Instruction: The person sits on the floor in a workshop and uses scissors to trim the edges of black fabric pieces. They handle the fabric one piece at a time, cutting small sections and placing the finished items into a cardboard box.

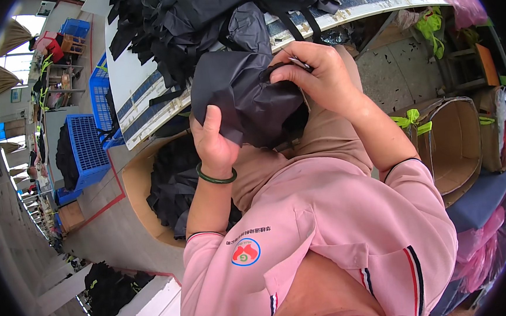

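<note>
where the black fabric [240, 94] is: over the lap [334, 137], slung between both hands by the counter [124, 73], seemingly for close view.
right hand [314, 74]: fingers [285, 73] pinch its edge; a small metal tool [300, 64] shares the grip, probably for readiness.
left hand [214, 146]: thumb [211, 121] against the near face, likely steadying; other fingers hidden, cannot tell if pressed.
cardboard box [139, 178]: beside the lap, holding black pieces [172, 184], presumably within reach.

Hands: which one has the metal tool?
The right hand: a small metal tool juts from its grip. The left hand holds black fabric, no tool visible.
</note>
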### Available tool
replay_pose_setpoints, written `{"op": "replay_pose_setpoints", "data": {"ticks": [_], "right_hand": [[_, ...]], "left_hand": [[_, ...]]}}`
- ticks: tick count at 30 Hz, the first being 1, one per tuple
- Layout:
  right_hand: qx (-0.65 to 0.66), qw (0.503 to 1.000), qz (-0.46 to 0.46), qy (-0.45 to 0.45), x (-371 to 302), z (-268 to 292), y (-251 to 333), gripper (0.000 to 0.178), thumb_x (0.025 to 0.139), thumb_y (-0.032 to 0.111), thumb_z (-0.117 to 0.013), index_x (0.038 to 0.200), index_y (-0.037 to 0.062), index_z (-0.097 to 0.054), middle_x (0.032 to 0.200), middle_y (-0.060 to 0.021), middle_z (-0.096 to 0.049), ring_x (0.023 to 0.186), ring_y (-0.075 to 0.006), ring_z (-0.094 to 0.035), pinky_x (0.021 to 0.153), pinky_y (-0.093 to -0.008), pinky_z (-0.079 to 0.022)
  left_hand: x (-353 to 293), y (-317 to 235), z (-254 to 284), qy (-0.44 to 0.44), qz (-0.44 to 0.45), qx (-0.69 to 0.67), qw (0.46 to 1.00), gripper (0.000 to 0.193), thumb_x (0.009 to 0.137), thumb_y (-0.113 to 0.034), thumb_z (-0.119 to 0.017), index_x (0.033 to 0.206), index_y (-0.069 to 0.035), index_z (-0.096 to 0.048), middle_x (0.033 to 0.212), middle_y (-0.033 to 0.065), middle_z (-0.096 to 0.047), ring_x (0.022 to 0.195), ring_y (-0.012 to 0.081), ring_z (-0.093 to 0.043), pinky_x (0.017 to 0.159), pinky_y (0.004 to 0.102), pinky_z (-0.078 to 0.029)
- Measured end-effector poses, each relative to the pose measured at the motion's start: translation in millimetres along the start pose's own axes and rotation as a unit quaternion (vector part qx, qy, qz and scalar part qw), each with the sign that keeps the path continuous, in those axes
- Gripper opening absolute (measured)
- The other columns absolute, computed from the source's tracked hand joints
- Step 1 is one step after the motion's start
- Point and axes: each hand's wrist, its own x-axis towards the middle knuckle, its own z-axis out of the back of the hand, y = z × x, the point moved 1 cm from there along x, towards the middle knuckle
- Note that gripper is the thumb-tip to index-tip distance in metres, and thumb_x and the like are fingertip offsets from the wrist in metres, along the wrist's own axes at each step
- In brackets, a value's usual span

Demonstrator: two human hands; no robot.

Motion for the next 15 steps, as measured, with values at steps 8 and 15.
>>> {"op": "replay_pose_setpoints", "data": {"ticks": [8,15], "right_hand": [[-0.031,0.996,0.055,0.070,1.2,13.5,-4.1,0.024,0.075,0.017,-0.075,0.084,-0.0010,-0.063,0.073,-0.0133,-0.061,0.065,-0.0288,-0.057,0.060,-0.0336,-0.045],[0.030,0.990,0.069,0.122,-2.1,1.1,8.8,0.012,0.079,0.007,-0.071,0.083,0.0003,-0.062,0.073,-0.0060,-0.061,0.065,-0.0158,-0.056,0.060,-0.0269,-0.044]], "left_hand": [[13.3,-37.6,33.8,-0.076,-0.271,0.387,0.878,0.028,0.096,-0.018,-0.046,0.113,0.003,-0.052,0.128,0.0184,-0.050,0.118,0.0254,-0.049,0.102,0.0385,-0.036],[27.1,-41.4,-25.2,0.254,-0.164,0.491,0.817,0.029,0.073,-0.011,-0.077,0.099,-0.005,-0.065,0.096,0.0051,-0.067,0.087,0.0184,-0.064,0.108,0.0471,-0.031]]}}
